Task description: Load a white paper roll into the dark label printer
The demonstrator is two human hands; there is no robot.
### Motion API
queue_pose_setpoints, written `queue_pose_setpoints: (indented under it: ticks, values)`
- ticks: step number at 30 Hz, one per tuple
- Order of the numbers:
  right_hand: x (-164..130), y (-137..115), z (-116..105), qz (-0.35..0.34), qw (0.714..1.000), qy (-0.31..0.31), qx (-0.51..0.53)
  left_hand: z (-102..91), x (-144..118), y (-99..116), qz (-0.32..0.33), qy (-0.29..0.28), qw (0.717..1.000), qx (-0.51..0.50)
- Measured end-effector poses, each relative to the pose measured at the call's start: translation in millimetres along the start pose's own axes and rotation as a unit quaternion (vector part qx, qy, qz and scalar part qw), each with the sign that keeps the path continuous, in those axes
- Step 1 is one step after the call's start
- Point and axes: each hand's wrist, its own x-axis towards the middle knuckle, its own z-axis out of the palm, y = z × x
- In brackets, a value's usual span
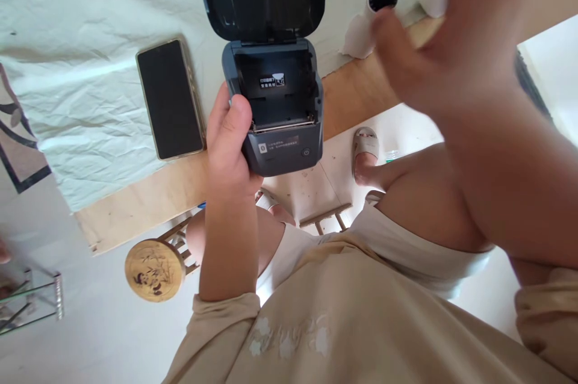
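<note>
Head view: left hand (230, 143) is gripping the open label printer (280, 113) at the table edge; right hand (451, 41), spread and empty, is hovering nearer the paper roll (368, 23) (lying up-right).

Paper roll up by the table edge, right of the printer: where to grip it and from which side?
Grip the paper roll around its white curved sides, probably coming from above. It lies tipped on the white cloth, its dark core end facing up towards the camera, sides bare. The right hand is already nearest, open and blurred. The left hand holds the open printer.
</note>
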Motion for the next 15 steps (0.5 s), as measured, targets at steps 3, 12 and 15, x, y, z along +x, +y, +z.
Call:
queue_pose_setpoints:
  ticks: [3, 12, 15]
  values:
    - [13, -18, 23, 0.010, 0.994, -0.078, -0.075, -2.9, -3, 3, -0.002, -0.009, 1.000, 0.000]
    - [13, -17, 30, 0.079, 0.996, -0.036, -0.028, -19.3, -2, 11, -0.030, -0.064, 0.997, 0.007]
    - [11, -15, 30, 0.036, 0.997, -0.028, 0.055, -17.8, -1, 11, -0.022, -0.051, 0.998, 0.032]
